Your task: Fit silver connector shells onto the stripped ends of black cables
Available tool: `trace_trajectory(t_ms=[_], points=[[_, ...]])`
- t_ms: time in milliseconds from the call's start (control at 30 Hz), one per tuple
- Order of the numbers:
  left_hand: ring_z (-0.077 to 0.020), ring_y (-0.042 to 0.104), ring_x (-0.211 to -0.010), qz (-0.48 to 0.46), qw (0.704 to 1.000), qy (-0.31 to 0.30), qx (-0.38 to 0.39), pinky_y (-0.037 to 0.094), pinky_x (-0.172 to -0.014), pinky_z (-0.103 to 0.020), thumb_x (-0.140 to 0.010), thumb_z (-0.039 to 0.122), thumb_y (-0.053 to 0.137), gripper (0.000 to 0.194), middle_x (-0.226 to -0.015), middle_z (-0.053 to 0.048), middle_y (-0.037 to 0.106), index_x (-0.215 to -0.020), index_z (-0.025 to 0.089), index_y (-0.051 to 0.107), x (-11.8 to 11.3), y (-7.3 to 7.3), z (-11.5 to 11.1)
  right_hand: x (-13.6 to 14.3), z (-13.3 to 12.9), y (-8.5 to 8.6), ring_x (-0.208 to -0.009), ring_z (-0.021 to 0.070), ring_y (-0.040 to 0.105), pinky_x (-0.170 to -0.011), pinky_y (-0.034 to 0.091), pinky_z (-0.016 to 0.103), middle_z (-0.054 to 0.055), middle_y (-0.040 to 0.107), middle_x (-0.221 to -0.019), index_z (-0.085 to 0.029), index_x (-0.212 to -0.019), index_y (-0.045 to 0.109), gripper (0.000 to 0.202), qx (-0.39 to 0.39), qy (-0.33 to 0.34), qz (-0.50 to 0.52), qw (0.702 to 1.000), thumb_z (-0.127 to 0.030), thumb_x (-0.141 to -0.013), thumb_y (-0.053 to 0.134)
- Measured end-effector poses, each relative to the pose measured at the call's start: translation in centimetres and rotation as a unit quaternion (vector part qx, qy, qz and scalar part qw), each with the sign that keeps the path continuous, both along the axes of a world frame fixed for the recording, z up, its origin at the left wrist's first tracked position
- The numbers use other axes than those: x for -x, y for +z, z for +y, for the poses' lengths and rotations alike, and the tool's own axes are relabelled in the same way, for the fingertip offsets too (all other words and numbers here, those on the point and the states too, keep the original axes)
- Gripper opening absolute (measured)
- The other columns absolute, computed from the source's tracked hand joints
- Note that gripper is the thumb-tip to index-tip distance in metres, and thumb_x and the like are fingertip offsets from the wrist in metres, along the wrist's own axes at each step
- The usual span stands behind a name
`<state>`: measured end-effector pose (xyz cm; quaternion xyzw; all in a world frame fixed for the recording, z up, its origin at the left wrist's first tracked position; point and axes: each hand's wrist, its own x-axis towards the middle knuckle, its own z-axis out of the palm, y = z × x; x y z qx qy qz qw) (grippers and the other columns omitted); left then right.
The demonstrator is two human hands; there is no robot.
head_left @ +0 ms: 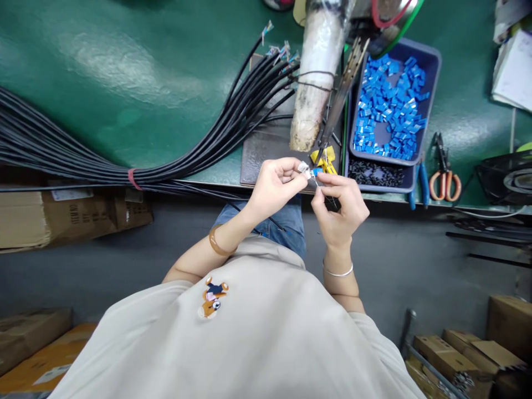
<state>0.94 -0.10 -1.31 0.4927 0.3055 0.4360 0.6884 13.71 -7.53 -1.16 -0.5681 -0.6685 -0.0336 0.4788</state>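
Near the table's front edge, my left hand (276,185) pinches a small white connector piece (304,169) between thumb and fingertips. Just to its right, my right hand (341,205) has its fingertips closed at a small blue piece (317,172) and a thin wire. The blue piece touches or nearly touches the white one. Behind the fingertips are a yellow object (326,159) and the lower end of a metal strip tool (338,105). Fine details between the fingers are too small to tell.
Black cables (174,166) with stripped ends run across the left. A plastic-wrapped column (313,83) stands centrally. To the right are a tray of blue pieces (432,83), a lower bin of black pieces (376,173), scissors (444,183) and blue-handled pliers (423,185).
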Motion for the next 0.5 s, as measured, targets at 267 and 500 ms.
trace_trajectory(t_ms=[267,500], points=[[-0.0016,0.047,-0.051,0.003,1.0,0.02,-0.005,0.039,-0.049,-0.011,-0.07,0.006,0.065,0.006,-0.058,0.004,0.056,-0.068,0.011,0.064,-0.13,0.03,0.2,-0.41,0.39,0.15,-0.088,0.0141,0.069,-0.078,0.057,0.029,0.001,0.073,-0.096,-0.021,-0.083,0.059,0.019,-0.007,0.0,-0.023,1.0,-0.005,-0.077,0.064],[-0.0019,0.047,-0.051,0.007,1.0,0.016,-0.003,0.039,-0.049,-0.012,-0.071,0.008,0.065,0.005,-0.057,0.004,0.055,-0.068,0.011,0.064,-0.23,-0.11,0.33,-0.56,0.6,0.32,-0.088,0.0137,0.069,-0.079,0.057,0.029,0.002,0.073,-0.095,-0.02,-0.081,0.058,0.018,-0.004,0.012,-0.009,1.0,-0.004,-0.076,0.065]])
